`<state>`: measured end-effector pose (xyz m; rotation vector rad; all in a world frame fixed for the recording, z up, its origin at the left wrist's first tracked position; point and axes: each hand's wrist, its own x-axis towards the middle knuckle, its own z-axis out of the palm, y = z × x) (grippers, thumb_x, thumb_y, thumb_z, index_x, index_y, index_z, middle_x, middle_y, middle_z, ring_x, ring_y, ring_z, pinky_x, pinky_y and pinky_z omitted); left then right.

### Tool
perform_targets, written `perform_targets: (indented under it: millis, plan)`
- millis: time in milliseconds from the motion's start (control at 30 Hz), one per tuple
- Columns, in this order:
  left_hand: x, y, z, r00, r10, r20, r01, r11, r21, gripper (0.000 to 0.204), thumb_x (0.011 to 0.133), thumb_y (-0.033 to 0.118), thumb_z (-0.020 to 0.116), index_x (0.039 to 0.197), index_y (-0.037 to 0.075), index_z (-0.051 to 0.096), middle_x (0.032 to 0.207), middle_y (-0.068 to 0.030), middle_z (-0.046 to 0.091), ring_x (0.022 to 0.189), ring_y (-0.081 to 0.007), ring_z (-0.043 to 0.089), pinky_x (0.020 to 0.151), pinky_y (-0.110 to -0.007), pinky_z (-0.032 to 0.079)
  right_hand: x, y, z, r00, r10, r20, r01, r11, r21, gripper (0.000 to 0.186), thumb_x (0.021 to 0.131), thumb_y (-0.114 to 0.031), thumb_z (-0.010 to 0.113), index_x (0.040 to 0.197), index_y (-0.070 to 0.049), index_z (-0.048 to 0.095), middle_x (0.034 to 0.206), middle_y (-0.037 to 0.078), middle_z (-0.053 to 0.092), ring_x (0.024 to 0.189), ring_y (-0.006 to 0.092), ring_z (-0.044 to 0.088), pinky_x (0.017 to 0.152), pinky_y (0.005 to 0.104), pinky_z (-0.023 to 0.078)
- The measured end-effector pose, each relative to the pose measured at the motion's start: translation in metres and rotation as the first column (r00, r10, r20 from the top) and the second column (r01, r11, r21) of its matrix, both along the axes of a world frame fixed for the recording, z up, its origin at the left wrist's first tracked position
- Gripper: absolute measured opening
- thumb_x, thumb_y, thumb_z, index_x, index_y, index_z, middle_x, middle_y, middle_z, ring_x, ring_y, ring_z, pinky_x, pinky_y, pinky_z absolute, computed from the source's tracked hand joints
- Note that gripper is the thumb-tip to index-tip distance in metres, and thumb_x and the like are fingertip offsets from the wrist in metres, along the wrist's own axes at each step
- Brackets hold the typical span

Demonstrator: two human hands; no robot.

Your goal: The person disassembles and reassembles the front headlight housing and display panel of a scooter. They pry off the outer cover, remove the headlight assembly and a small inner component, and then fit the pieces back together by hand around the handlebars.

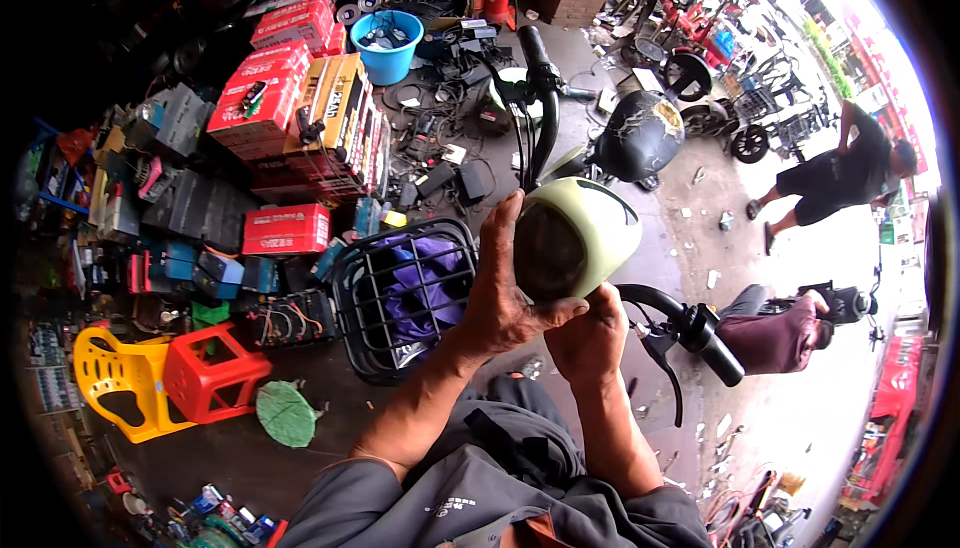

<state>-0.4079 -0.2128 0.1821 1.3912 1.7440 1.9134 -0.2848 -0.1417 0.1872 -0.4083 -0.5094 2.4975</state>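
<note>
Head view.

Item: pale green headlight housing (603, 228), rounded, with a dark lens (548, 251). Place: just above and to the right of my left hand (503, 298), directly above my right hand (592, 338). Axis: through lens and shell, from lower left, beside my left fingers, to upper right, away from them. Nearer the lens: my left hand. Nearer the lower edge: both.

Left hand: cupped, holding the housing; fingers straight up along the left edge of the lens, thumb stretched right beneath it.

Right hand: against the housing's underside, behind my left thumb; fingers mostly hidden, so I cannot tell how tightly they close.

Surroundings, by hand. Left of my left hand, near: black wire basket (345, 338) containing purple cloth (420, 293). Above my left hand: handlebar grip (538, 60), black. Right of my right hand: second handlebar grip (718, 353), with black brake lever (665, 373) below it. Above and right of both hands, beyond the housing: worn black saddle (640, 138). Attachment of housing to handlebar: hidden from me; cannot tell.
</note>
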Motion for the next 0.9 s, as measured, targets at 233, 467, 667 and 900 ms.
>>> perform_targets:
  millis: [233,467,667,900]
  plan:
    - [0.003,0.006,0.023,0.991,0.103,-0.079,-0.108,0.993,-0.057,0.113,0.062,0.029,0.092,0.147,-0.004,0.024,0.143,-0.0271,0.031,0.132,-0.0419,0.036,0.112,-0.047,0.032,0.000,0.008,0.004,0.992,0.038,-0.120,-0.037,0.999,0.009,0.049,0.096,-0.024,0.041,0.136,0.002,0.050,0.140,0.017,0.053,0.131,0.0302,0.049,0.115,0.0437,0.033]
    - [0.002,0.006,0.024,0.988,0.150,-0.043,-0.152,0.987,-0.048,0.111,0.060,0.027,0.092,0.145,-0.004,0.027,0.138,-0.0254,0.036,0.128,-0.0405,0.041,0.109,-0.047,0.037,-0.019,0.002,0.016,0.998,-0.054,-0.029,0.056,0.996,0.064,0.052,0.102,-0.032,0.036,0.141,0.000,0.044,0.143,0.017,0.050,0.131,0.0302,0.049,0.115,0.0439,0.033]
    - [-0.003,0.012,0.022,0.985,0.143,-0.096,-0.146,0.989,-0.032,0.115,0.057,0.030,0.095,0.145,-0.003,0.028,0.138,-0.0246,0.037,0.127,-0.0401,0.042,0.108,-0.047,0.037,-0.016,0.003,0.013,0.994,0.004,-0.109,-0.001,1.000,0.025,0.051,0.105,-0.033,0.031,0.143,-0.001,0.042,0.145,0.016,0.048,0.133,0.0297,0.047,0.116,0.0435,0.032]
    - [-0.012,0.005,0.019,0.973,0.034,-0.228,-0.059,0.993,-0.104,0.124,0.054,0.038,0.094,0.148,-0.005,0.024,0.143,-0.0255,0.032,0.130,-0.0429,0.037,0.110,-0.049,0.034,-0.007,0.002,0.008,0.998,-0.031,-0.058,0.034,0.998,0.056,0.051,0.106,-0.033,0.029,0.144,-0.001,0.040,0.147,0.016,0.046,0.134,0.0306,0.046,0.117,0.0448,0.031]
